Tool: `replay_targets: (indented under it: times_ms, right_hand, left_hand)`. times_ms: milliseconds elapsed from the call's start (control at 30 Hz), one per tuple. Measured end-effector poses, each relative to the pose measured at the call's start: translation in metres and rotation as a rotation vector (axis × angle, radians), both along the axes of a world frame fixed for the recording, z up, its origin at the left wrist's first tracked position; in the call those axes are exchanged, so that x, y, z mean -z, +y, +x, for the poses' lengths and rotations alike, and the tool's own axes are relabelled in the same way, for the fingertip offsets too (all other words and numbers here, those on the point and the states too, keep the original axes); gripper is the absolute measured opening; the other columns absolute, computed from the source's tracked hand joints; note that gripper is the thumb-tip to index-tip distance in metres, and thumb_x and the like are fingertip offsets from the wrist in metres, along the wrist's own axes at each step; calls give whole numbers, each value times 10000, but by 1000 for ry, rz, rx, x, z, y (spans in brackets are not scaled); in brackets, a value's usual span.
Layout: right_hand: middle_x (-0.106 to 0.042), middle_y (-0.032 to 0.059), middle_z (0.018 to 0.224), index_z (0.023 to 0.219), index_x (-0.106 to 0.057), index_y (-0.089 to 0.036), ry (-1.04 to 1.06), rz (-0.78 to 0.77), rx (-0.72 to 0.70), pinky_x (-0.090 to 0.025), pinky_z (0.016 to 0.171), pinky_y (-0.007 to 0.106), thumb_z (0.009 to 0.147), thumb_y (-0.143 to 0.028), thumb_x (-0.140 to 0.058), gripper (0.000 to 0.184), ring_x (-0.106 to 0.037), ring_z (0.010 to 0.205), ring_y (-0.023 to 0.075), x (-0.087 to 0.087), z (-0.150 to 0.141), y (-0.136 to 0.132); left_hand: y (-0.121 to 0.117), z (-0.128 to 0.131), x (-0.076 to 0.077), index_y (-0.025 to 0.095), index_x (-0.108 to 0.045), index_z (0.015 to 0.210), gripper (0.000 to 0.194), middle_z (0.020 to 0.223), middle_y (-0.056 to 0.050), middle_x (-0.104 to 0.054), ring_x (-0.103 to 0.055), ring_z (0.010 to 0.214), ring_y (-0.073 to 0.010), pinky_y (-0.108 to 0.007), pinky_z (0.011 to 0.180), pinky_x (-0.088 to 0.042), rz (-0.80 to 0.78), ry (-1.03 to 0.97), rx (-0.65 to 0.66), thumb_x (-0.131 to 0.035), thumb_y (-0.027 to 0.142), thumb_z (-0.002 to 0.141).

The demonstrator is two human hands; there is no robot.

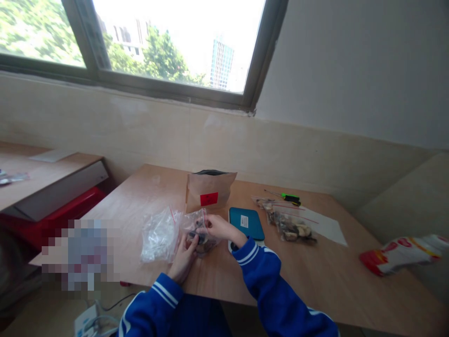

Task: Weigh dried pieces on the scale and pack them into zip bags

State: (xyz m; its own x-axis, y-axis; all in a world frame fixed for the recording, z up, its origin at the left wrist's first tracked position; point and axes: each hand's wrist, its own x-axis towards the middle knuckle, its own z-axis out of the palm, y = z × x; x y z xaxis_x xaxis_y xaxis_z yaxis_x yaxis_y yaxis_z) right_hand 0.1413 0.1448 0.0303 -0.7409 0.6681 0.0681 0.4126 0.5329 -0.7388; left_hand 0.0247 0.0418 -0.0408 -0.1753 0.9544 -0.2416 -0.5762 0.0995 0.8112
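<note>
Two bare hands work close together over a wooden table [308,276]. The left hand [183,264] curls around a clear zip bag [206,244] from below, while the right hand [218,227] pinches near its mouth, though whether it grips plastic or the dark lumps [198,238] inside is hard to tell. A crumpled plastic bag [159,235] lies just left, a kraft paper pouch [209,191] stands beyond, and a lumpy zip bag [289,228] rests right.
</note>
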Motion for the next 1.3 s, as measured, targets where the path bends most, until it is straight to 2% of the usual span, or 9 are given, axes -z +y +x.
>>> replay_targets:
  times_ms: [100, 300, 467, 567, 733, 867, 1067, 1167, 1300]
  right_hand:
    - [-714, 20, 772, 971, -717, -158, 20, -111, 25, -482, 614, 233, 744, -254, -706, 247, -644, 685, 163, 0, 5, 2]
    - [-724, 77, 937, 967, -706, -128, 307, -239, 123, -517, 716, 278, 737, -288, -701, 281, -665, 797, 177, -9, 17, 7]
    - [-718, 92, 1002, 1022, -695, -138, 458, -323, 159, -536, 765, 308, 716, -385, -733, 395, -670, 844, 186, -40, 33, 14]
    - [-699, 80, 1087, 1099, -671, -180, 588, -145, 214, -534, 815, 305, 773, -410, -687, 400, -659, 925, 187, -77, 39, 20]
    - [-675, 47, 1131, 1184, -615, -236, 652, 372, 317, -521, 874, 315, 853, -373, -610, 359, -638, 994, 186, -123, 24, 44]
    - [-675, 56, 1133, 1168, -621, -243, 443, 612, 193, -474, 959, 363, 891, -248, -551, 285, -609, 1072, 204, -116, 5, 60]
    - [-665, 78, 1121, 1241, -512, -218, 350, 589, 155, -504, 878, 328, 908, -237, -534, 334, -644, 986, 185, -84, 0, 59]
    - [-661, 94, 1097, 1150, -548, -197, 332, 626, 162, -493, 880, 333, 932, -300, -509, 245, -623, 998, 188, -79, 2, 57]
    - [-524, 128, 1356, 926, -661, -184, 121, 804, 190, -351, 1041, 456, 973, -327, -404, 298, -450, 1240, 254, -76, 3, 54]
  left_hand:
    - [1, -1, 3, 196, -553, 1178, 566, 1040, -82, -711, -680, 904, -189, -255, 723, -520, 0, 3, 10, -747, 435, 702]
    - [3, -4, 10, 190, -567, 1159, 465, 1140, -96, -685, -668, 982, -202, -293, 809, -521, 25, -79, 39, -693, 410, 769]
    - [6, -5, 12, 186, -580, 1159, 468, 1193, -108, -669, -651, 1052, -227, -331, 893, -510, 12, -140, 22, -706, 394, 759]
    - [6, -5, 14, 191, -586, 1163, 435, 1193, -112, -671, -646, 1066, -234, -333, 903, -508, 9, -151, 36, -685, 375, 781]
    - [6, -6, 13, 190, -578, 1171, 438, 1204, -117, -665, -645, 1068, -227, -302, 861, -518, -9, -139, 47, -681, 375, 787]
    - [6, -6, 10, 186, -583, 1166, 422, 1191, -115, -671, -650, 1056, -228, -301, 862, -517, -28, -126, 39, -679, 358, 793]
    - [7, -6, 11, 202, -598, 1147, 362, 1160, -97, -687, -668, 1004, -201, -268, 812, -529, -32, -142, 31, -665, 314, 809]
    - [7, -6, 11, 187, -600, 1145, 384, 1133, -105, -696, -679, 975, -202, -276, 813, -533, -27, -149, 33, -680, 326, 796]
    - [6, -6, 11, 188, -616, 1135, 397, 1121, -102, -701, -683, 963, -202, -280, 819, -530, -48, -141, 19, -705, 330, 775]
